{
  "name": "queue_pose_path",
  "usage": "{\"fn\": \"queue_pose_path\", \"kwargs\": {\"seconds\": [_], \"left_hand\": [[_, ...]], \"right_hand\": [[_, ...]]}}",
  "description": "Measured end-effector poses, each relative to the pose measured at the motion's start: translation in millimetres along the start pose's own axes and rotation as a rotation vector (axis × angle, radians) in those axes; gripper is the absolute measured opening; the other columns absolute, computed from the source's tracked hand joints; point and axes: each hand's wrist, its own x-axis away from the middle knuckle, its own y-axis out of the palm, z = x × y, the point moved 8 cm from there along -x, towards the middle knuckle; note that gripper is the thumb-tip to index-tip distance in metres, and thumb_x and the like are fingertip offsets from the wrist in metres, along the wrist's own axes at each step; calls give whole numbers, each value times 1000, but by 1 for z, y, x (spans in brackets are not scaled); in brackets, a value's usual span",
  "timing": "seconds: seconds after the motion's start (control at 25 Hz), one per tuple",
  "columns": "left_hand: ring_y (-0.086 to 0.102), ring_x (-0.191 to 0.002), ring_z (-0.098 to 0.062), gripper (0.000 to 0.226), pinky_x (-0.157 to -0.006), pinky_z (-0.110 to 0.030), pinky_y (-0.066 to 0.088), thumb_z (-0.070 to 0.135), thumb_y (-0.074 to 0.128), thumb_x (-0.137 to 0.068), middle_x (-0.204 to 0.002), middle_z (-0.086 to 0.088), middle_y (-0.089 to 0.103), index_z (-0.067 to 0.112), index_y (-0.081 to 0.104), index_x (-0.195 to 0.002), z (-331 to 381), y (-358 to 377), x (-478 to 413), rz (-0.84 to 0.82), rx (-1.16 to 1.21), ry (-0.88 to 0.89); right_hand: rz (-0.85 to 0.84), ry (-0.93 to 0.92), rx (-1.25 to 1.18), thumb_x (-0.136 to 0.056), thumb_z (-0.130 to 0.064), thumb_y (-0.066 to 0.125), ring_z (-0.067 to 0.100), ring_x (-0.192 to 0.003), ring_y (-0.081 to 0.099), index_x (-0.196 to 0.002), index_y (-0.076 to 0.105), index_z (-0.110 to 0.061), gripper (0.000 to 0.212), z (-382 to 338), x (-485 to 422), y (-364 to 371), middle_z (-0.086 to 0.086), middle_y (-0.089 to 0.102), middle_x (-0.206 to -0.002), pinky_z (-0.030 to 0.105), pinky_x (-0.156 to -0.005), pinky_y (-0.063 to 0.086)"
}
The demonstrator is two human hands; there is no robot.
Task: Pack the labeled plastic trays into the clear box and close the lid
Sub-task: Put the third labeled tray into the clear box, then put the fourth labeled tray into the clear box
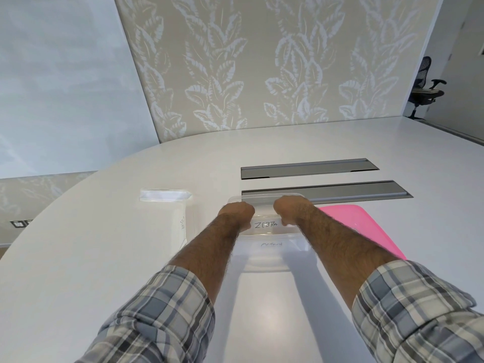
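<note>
A clear plastic tray labelled ZEBRA (pixel 265 230) sits on top of another clear tray (pixel 271 258) with faint writing on its front. My left hand (pixel 237 213) grips the ZEBRA tray at its left side and my right hand (pixel 289 209) grips its right side, fingers curled over the rim. A clear box (pixel 167 218) stands to the left of the trays, with a label visible through its wall. A pink lid (pixel 358 226) lies flat to the right, partly hidden by my right forearm.
The white table (pixel 104 271) curves away at the left and back. Two grey cable hatches (pixel 309 169) are set into the top just behind the trays. An office chair (pixel 425 87) stands far off at the right.
</note>
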Motion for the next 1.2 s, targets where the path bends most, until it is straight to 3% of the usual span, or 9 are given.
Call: {"fn": "queue_pose_path", "kwargs": {"seconds": [0.2, 0.4, 0.56, 0.8, 0.96, 1.2], "left_hand": [[52, -132, -24, 39, -104, -40, 44, 22, 52, -100, -145, 1, 55, 29, 56, -139, -9, -13, 13, 88, 125, 51], [51, -133, -22, 37, -108, -38, 44, 20, 51, -99, -142, 3, 58, 21, 62, -134, -35, -44, 47, 310, 112, 132], [52, -132, -21, 39, -110, -33, 41, 12, 50, -98, -142, 0, 59, 19, 62, -135, -77, -59, 76, 427, 83, 96], [43, -141, -19, 55, -115, -33, 35, 2, 45, -96, -151, 4, 49, 25, 51, -146, -165, -42, 104, 368, 78, -12], [32, -148, -20, 62, -116, -35, 32, 3, 45, -97, -160, 2, 36, 27, 38, -153, -207, -28, 101, 305, 84, -1], [26, -151, -19, 69, -115, -39, 35, 3, 50, -96, -163, 5, 29, 32, 32, -155, -249, 7, 79, 183, 88, 98]], "right_hand": [[104, 14, -72, -90, -23, 61, 27, -106, 65, -119, 63, -11, 31, 5, 12, -23, 6, 67, -118, 40, -87, 56], [239, -17, -114, -90, -24, 55, 27, -103, 65, -112, 65, -13, 26, -17, 21, -56, 5, 68, -113, 39, -88, 54], [289, -67, -147, -89, -26, 53, 27, -100, 65, -105, 66, -13, 24, -47, 21, -84, 4, 68, -105, 38, -84, 54], [404, -129, -187, -91, -32, 47, 28, -98, 65, -97, 64, -16, 25, -106, 12, -127, 3, 70, -103, 39, -84, 54], [426, -93, -204, -93, -39, 48, 27, -103, 64, -103, 65, -16, 30, -143, -2, -141, 3, 69, -108, 40, -88, 53], [211, 47, -270, -91, -58, 53, 23, -113, 60, -121, 61, -14, 54, -203, -37, -112, 3, 65, -121, 37, -91, 49]]}}
